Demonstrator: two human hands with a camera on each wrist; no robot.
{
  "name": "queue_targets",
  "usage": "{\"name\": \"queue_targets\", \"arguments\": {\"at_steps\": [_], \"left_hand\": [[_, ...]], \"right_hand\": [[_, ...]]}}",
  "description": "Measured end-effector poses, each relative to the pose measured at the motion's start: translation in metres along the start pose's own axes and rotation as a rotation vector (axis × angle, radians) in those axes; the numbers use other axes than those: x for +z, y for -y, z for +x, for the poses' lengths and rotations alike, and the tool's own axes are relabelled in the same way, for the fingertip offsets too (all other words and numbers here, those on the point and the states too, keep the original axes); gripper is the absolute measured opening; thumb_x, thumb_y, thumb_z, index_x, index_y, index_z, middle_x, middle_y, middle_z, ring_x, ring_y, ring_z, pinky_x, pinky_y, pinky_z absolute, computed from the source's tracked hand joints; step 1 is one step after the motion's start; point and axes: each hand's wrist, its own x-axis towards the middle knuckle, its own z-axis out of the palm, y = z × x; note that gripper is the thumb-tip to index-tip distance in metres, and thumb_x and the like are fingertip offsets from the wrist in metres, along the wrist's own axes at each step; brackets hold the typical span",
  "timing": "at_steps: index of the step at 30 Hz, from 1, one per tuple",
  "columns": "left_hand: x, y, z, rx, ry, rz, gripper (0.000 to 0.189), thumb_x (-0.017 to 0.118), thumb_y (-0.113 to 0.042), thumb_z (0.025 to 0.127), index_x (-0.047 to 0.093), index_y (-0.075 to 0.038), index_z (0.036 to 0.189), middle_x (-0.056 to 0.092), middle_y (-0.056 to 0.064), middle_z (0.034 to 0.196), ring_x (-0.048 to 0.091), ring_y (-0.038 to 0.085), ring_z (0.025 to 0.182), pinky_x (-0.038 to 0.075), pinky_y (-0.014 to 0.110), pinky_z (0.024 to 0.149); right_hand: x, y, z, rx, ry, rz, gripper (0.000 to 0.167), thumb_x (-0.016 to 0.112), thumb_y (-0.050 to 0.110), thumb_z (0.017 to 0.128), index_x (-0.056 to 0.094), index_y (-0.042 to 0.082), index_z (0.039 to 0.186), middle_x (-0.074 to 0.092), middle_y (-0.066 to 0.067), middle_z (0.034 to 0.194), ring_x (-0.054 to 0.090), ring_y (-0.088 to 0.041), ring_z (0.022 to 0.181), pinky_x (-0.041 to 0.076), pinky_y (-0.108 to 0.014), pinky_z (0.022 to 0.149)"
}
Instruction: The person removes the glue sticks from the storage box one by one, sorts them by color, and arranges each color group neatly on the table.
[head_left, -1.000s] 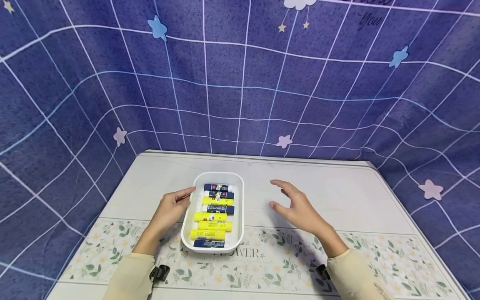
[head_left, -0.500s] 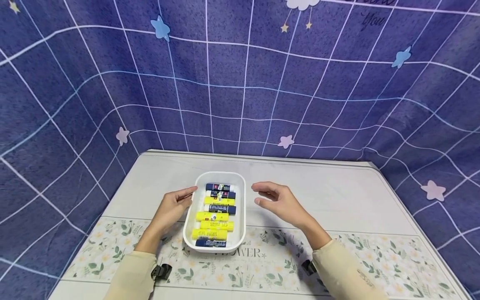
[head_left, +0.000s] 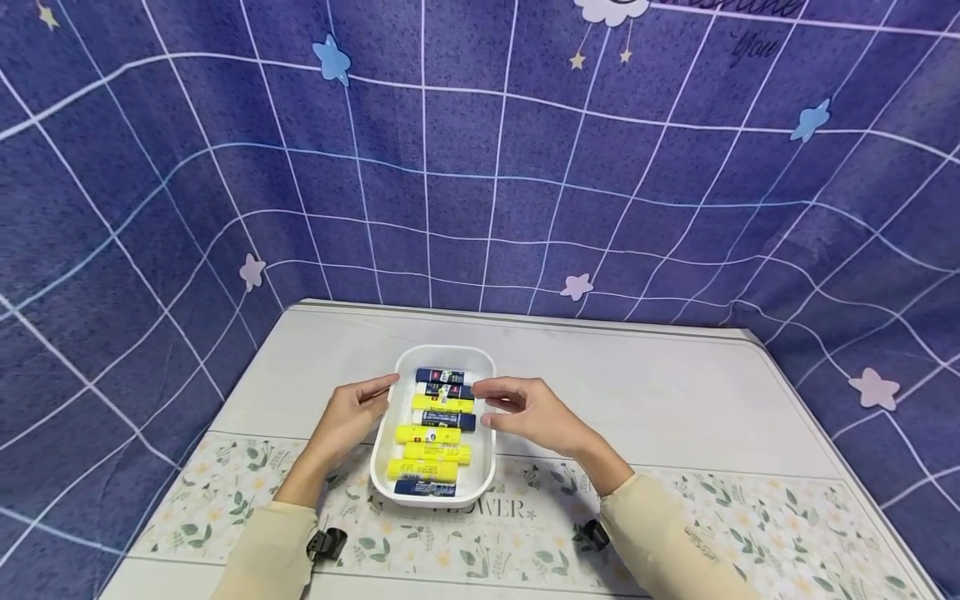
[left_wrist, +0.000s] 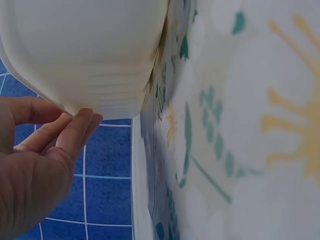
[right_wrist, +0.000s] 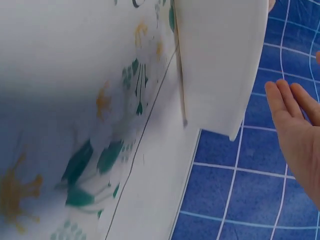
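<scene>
A white plastic tray (head_left: 489, 475) holds several glue sticks laid crosswise in a column. Some are yellow, like this glue stick (head_left: 437, 452); others are navy, like this glue stick (head_left: 425, 487). At the tray's left side, my left hand (head_left: 348, 419) pinches the rim, with fingertips against the outer wall (left_wrist: 80, 60) in the left wrist view. Over the right rim hovers my right hand (head_left: 536, 415), its thumb and fingers parted beside the navy sticks and holding nothing. In the right wrist view, its fingers (right_wrist: 282, 97) appear apart from the tray's wall (right_wrist: 220, 65).
Beneath the tray lies a white tabletop (head_left: 637, 383) with a floral printed band (head_left: 540, 542) along the front. A dark blue gridded curtain (head_left: 480, 183) with stars hangs behind the table and at both sides.
My right hand has moved left from beside the tray to over its right rim, and its thumb and fingers have drawn closer together. The left hand stays at the left rim.
</scene>
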Motion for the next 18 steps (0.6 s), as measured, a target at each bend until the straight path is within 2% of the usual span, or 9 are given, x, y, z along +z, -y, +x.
{"name": "queue_targets", "arguments": {"at_steps": [4,10,14,18], "left_hand": [[0.0,0.0,-0.001,0.001,-0.005,-0.004,0.045,0.052,-0.008,0.104,0.055,-0.004,0.148,0.056,0.022,0.15,0.056,0.035,0.14,0.053,0.03,0.108],[0.0,-0.001,-0.002,-0.002,-0.001,-0.013,0.045,0.052,-0.007,0.104,0.054,-0.004,0.149,0.056,0.023,0.15,0.055,0.035,0.141,0.052,0.032,0.11],[0.0,-0.002,-0.002,-0.004,0.0,-0.008,0.045,0.051,-0.007,0.104,0.054,-0.004,0.149,0.055,0.022,0.151,0.054,0.034,0.141,0.051,0.033,0.111],[0.0,-0.001,-0.002,0.003,-0.001,0.004,0.045,0.051,-0.007,0.104,0.054,-0.003,0.149,0.056,0.022,0.15,0.055,0.034,0.141,0.052,0.033,0.111]], "right_hand": [[0.008,-0.001,0.006,0.005,0.077,0.006,0.047,0.071,0.009,0.094,0.062,-0.001,0.139,0.062,-0.025,0.142,0.059,-0.044,0.133,0.054,-0.037,0.112],[0.018,0.002,0.015,0.01,0.156,0.0,0.046,0.072,0.009,0.094,0.062,-0.005,0.137,0.066,-0.028,0.134,0.064,-0.045,0.124,0.058,-0.023,0.099],[0.023,0.003,0.022,0.038,0.219,0.034,0.045,0.071,0.004,0.095,0.061,-0.007,0.137,0.067,-0.03,0.131,0.065,-0.046,0.122,0.06,-0.024,0.098],[0.027,0.005,0.028,0.084,0.294,0.051,0.044,0.07,-0.001,0.093,0.061,-0.009,0.136,0.066,-0.03,0.131,0.068,-0.04,0.118,0.061,-0.026,0.096]]}}
